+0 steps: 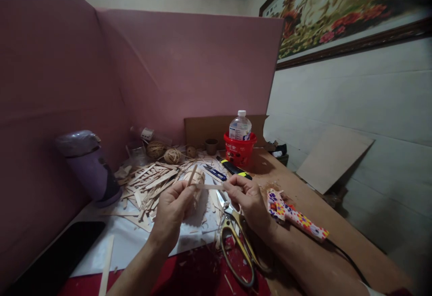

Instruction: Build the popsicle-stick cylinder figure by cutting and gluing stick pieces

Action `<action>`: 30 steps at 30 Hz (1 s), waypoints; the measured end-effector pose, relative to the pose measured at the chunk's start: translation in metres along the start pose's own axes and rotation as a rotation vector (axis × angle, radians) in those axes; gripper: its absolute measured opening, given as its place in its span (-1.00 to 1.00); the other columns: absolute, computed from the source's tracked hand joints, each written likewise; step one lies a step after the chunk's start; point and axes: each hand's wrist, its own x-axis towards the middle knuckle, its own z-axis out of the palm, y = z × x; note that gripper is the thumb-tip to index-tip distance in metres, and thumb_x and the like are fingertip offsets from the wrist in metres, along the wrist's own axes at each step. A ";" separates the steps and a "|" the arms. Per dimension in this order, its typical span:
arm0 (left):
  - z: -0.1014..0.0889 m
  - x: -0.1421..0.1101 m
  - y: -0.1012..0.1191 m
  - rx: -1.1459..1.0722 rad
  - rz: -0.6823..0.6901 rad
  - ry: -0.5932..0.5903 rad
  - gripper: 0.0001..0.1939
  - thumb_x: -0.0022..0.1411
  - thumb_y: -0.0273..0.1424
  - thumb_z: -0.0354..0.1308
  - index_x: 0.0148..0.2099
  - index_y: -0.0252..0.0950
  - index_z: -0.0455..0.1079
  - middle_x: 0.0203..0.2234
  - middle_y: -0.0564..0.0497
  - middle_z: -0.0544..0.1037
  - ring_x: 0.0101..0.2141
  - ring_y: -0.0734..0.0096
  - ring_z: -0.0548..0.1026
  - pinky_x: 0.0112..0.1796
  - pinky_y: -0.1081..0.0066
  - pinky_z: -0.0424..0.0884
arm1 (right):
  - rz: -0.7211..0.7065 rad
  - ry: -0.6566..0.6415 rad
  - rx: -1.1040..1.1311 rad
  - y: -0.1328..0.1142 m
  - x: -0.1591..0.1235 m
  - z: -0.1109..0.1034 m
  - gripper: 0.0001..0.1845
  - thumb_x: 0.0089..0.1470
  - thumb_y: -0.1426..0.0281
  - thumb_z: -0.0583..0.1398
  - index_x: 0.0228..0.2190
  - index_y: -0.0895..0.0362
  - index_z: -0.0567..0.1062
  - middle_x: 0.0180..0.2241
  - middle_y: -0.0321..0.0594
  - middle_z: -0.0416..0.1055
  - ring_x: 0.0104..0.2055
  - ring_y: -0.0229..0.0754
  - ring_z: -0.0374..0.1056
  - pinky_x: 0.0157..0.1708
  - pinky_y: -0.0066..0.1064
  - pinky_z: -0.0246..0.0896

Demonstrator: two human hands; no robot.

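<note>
My left hand [172,204] is closed in a pinch on a short wooden craft stick [192,174] that points upward. A second, flat craft stick [209,187] spans the gap between my hands, and the fingers of my right hand [248,199] pinch its right end. Its left end meets my left fingertips; whether they grip it too I cannot tell. Behind and below my left fingers is a rounded piece made of pale wood [199,180], partly hidden. Gold-handled scissors [232,226] lie beneath my right hand, blades pointing away.
A pile of loose craft sticks [151,188] covers the white sheet at left. Farther back are thread snips [216,172], a utility knife [234,168], twine balls [173,155] and a red bucket [239,150] holding a bottle. A flowered glue gun [297,217] lies right; a purple tumbler [91,170] stands left.
</note>
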 end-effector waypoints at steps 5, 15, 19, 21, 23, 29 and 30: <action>0.003 -0.003 -0.002 0.029 -0.144 -0.172 -0.79 0.07 -0.33 0.17 -0.52 -0.33 0.31 -0.78 0.24 0.07 -0.72 0.69 -0.07 -0.66 0.56 -0.16 | 0.041 0.024 0.249 0.005 0.009 -0.005 -0.70 -0.11 0.26 0.32 -0.59 0.11 0.32 -0.78 -0.54 0.08 -0.75 -0.44 -0.09 -0.76 -0.56 -0.17; 0.017 -0.016 0.002 -0.012 -0.357 -0.359 -0.75 -0.06 -0.25 0.30 -0.46 -0.36 0.44 -0.83 0.26 0.05 -0.76 0.72 -0.12 -0.69 0.54 -0.26 | 0.042 0.002 0.311 0.002 0.009 -0.004 -0.67 -0.12 0.38 0.32 -0.34 0.07 0.29 -0.67 -0.54 0.23 -0.75 -0.47 -0.02 -0.76 -0.62 -0.14; 0.016 -0.014 -0.005 -0.036 -0.367 -0.302 -0.67 0.02 -0.16 0.26 -0.49 -0.35 0.40 -0.83 0.30 -0.06 -0.75 0.73 -0.19 -0.69 0.55 -0.28 | 0.050 -0.034 0.318 0.002 0.007 -0.005 -0.70 -0.10 0.36 0.31 -0.34 0.07 0.32 -0.70 -0.56 0.17 -0.75 -0.48 -0.03 -0.75 -0.62 -0.11; 0.015 -0.012 -0.010 -0.073 -0.329 -0.249 -0.63 0.08 -0.11 0.20 -0.45 -0.36 0.41 -0.84 0.29 -0.04 -0.76 0.72 -0.18 -0.70 0.55 -0.26 | 0.032 -0.037 0.325 0.002 0.007 -0.006 -0.76 -0.07 0.33 0.30 -0.38 0.09 0.34 -0.73 -0.55 0.17 -0.75 -0.46 0.00 -0.74 -0.61 -0.07; 0.015 -0.010 -0.014 -0.139 -0.266 -0.199 -0.65 0.08 -0.13 0.21 -0.38 -0.37 0.43 -0.81 0.26 0.05 -0.75 0.71 -0.11 -0.70 0.56 -0.20 | 0.017 -0.015 0.325 0.001 0.006 -0.005 -0.79 -0.05 0.31 0.30 -0.45 0.12 0.37 -0.72 -0.49 0.24 -0.73 -0.44 0.07 -0.73 -0.60 -0.03; 0.016 -0.009 -0.010 -0.280 -0.164 -0.053 -0.61 -0.04 -0.32 0.35 -0.13 -0.37 0.47 -0.72 0.23 0.15 -0.70 0.73 0.00 -0.64 0.59 -0.08 | 0.116 -0.010 0.334 0.004 -0.002 0.006 -0.74 -0.13 0.29 0.35 -0.51 0.15 0.40 -0.61 -0.32 0.44 -0.68 -0.37 0.23 -0.73 -0.58 0.10; 0.015 -0.009 -0.009 -0.282 -0.161 -0.046 -0.60 -0.02 -0.32 0.34 -0.10 -0.36 0.47 -0.74 0.25 0.13 -0.71 0.73 -0.01 -0.64 0.59 -0.08 | 0.142 -0.017 0.326 0.005 -0.004 0.008 -0.73 -0.12 0.28 0.35 -0.50 0.15 0.39 -0.60 -0.32 0.45 -0.67 -0.37 0.24 -0.72 -0.57 0.11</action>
